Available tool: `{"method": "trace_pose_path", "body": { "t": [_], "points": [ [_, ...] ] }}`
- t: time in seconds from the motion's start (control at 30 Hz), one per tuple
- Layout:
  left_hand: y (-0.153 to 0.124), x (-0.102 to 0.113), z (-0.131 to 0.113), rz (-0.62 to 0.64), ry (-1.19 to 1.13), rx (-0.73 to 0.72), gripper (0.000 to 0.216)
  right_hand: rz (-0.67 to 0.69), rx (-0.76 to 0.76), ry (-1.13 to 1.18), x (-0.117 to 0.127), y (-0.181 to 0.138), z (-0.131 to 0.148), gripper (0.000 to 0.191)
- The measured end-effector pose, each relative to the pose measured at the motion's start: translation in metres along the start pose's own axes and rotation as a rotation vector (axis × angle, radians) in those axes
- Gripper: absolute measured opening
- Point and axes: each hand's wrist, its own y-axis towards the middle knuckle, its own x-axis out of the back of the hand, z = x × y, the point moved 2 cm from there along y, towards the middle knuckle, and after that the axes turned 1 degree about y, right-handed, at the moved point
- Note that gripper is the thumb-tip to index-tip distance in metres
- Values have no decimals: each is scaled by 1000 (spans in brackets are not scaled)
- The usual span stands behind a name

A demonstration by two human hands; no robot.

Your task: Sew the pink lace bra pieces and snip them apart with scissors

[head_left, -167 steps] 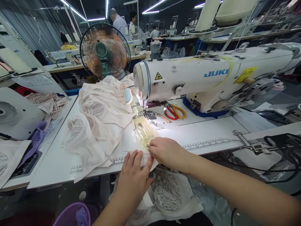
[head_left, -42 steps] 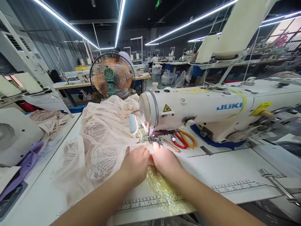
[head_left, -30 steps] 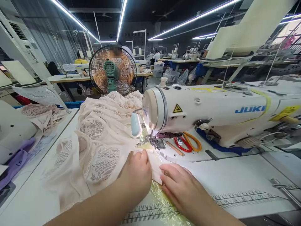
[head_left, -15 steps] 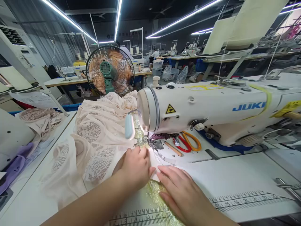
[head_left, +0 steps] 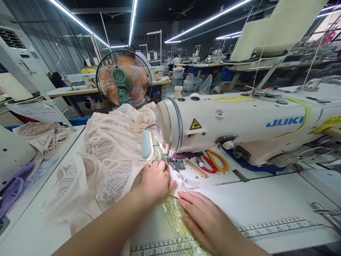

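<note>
Cream lace fabric spreads across the left of the table and runs in under the head of a white sewing machine. Close in front of the presser foot, my left hand has its fingers curled down on the edge of this fabric. To its right, my right hand lies low with its fingers stretched out, the fingertips at the fabric's near edge. Crinkled, clear yellowish tape passes beneath the hands and reappears behind the needle area. The fabric under my left palm is hidden.
Scissors with red and orange handles and a wooden-handled tool lie beside the needle area. A ruler strip runs along the front edge. A pale blue lamp hangs left of the machine head. Behind the table stands a large fan.
My left hand has shifted slightly forward toward the presser foot, with the fabric edge under it. My right hand stays nearly in place. The view has moved a little.
</note>
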Motion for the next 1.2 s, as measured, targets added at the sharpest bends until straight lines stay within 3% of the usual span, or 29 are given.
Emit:
{"method": "trace_pose_path", "body": {
  "t": [0.43, 0.9, 1.07, 1.2],
  "points": [
    [-1, 0, 5, 1, -82, -39, 34, 26, -6, 63, 1, 0, -2, 24],
    [3, 3, 4, 38, -40, -38, 35, 67, 3, -46, -2, 1, -2, 30],
    [2, 15, -4, 85, 81, -133, 22, 119, -35, -5, -1, 3, -3, 33],
    [-20, 16, -23, 203, 142, -294, 23, 144, -63, 78, 1, 5, -4, 35]
  ]
}}
